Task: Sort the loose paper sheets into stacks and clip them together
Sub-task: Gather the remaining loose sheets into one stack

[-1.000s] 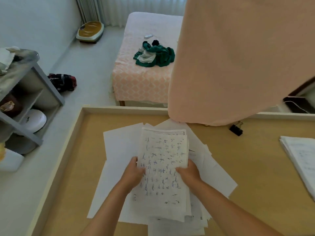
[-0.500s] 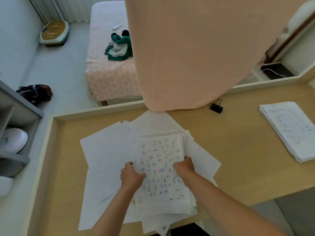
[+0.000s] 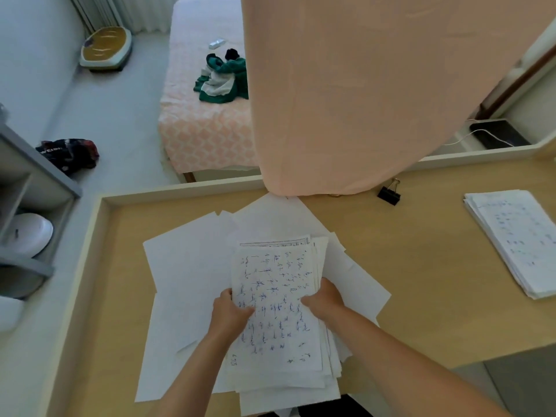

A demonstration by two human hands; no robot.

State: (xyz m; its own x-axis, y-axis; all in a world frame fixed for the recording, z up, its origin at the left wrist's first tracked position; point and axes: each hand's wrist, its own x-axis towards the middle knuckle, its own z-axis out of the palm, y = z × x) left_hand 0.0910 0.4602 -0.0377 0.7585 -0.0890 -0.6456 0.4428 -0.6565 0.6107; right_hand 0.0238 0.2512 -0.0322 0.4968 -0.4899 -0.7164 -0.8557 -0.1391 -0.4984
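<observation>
Paper sheets (image 3: pixel 276 305): a handwritten bundle at mid-tabletop, lying on scattered blank sheets (image 3: pixel 192 266).
Hands: left hand (image 3: pixel 230 311) and right hand (image 3: pixel 325 299) pinch opposite long edges, likely to square the bundle.
Edges: the pile's lower end appears to overhang the near edge of the tabletop (image 3: pixel 421 266).
Room: bare wood to the right, toward the binder clip (image 3: pixel 389 194) and finished stack (image 3: pixel 517 239).

I see loose sheets (image 3: pixel 192 266) spread on the table (image 3: pixel 415 284), left of centre. On them lies a bundle of written sheets (image 3: pixel 278 284), gripped at its left edge by the left hand (image 3: pixel 231 313) and at its right edge by the right hand (image 3: pixel 325 300). Behind, to the right, 1 binder clip (image 3: pixel 389 193) sits near the far rim. 1 stack of sheets (image 3: pixel 517 242) lies well apart at the right.
</observation>
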